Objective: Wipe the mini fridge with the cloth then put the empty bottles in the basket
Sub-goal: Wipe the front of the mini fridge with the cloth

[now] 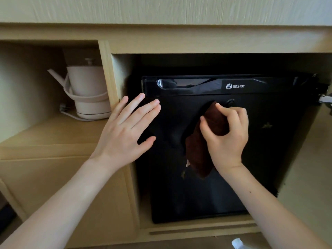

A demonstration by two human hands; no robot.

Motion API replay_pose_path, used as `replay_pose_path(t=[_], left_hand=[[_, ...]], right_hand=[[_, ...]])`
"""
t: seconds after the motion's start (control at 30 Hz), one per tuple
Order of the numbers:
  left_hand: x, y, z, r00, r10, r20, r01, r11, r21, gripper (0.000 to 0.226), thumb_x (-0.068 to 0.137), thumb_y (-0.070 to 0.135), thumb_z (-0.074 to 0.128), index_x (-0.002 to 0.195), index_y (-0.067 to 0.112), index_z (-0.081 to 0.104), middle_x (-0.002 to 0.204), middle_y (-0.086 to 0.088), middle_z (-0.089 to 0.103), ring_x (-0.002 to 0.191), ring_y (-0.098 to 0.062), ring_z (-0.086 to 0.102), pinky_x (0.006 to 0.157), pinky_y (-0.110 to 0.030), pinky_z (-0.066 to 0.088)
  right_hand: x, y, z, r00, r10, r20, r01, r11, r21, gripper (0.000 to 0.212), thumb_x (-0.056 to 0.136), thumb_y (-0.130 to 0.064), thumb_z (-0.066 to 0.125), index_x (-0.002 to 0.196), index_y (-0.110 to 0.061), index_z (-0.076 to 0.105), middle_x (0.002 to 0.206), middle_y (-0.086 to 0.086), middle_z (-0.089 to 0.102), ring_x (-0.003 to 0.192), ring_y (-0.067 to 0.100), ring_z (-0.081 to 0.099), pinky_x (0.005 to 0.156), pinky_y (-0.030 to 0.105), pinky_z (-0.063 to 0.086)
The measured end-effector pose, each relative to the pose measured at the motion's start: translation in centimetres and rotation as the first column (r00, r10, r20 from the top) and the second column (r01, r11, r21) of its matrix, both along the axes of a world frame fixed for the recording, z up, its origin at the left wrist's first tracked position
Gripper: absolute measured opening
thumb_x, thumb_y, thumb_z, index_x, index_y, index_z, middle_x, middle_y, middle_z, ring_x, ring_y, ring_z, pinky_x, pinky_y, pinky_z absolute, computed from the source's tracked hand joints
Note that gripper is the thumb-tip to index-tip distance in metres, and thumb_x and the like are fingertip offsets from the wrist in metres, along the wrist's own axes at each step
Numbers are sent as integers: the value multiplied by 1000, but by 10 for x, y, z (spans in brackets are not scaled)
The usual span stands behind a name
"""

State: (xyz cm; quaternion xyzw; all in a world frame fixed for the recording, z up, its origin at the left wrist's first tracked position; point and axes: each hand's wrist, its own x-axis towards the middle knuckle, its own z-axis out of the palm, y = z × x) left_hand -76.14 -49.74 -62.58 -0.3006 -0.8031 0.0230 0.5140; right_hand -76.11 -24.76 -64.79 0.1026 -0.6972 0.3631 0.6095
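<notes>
Two hands at fridge (206,186) door: right hand (226,133) gripping cloth (199,155), left hand (124,130) spread flat, holding nothing.

We see the mini fridge (206,177) door: black, glossy, smooth, reflective top trim. The cloth (206,139) is dark brown, soft nap, terry-like. The cabinet (53,141) is pale wood, matt, faint grain. The kettle (88,92) is off-white, matt plastic look. The wall panel (161,9) above is cream, finely textured.
</notes>
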Motion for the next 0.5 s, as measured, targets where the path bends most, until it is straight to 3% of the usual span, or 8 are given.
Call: replay_pose_path(t=[0.1, 0.27, 0.5], left_hand=[[1, -7, 0, 1000, 9, 11, -9, 999, -32, 68, 88, 33, 65, 149, 14, 43, 157, 2, 39, 150, -23, 25, 124, -45, 14], [7, -19, -2, 999, 27, 32, -24, 997, -75, 70, 86, 30, 68, 149, 13, 44, 157, 2, 38, 150, -23, 25, 124, -45, 16], [8, -19, -1, 999, 41, 10, -40, 997, -66, 69, 86, 34, 66, 148, 14, 45, 156, 1, 40, 149, -24, 27, 124, -46, 15]], right_hand=[[-2, -17, 0, 1000, -18, -7, 18, 1000, -8, 35, 82, -23, 77, 111, -5, 67, 100, -1, 52, 93, 23, 54, 84, 20, 41], [-3, -79, -5, 999, 23, -33, -16, 979, 203, 33, 84, -22, 77, 110, -3, 70, 95, 10, 61, 85, 23, 52, 74, 26, 45], [2, -79, -5, 997, 83, -2, -79, 954, 288, 35, 83, -20, 78, 112, -2, 70, 96, 10, 62, 84, 25, 54, 70, 30, 48]])
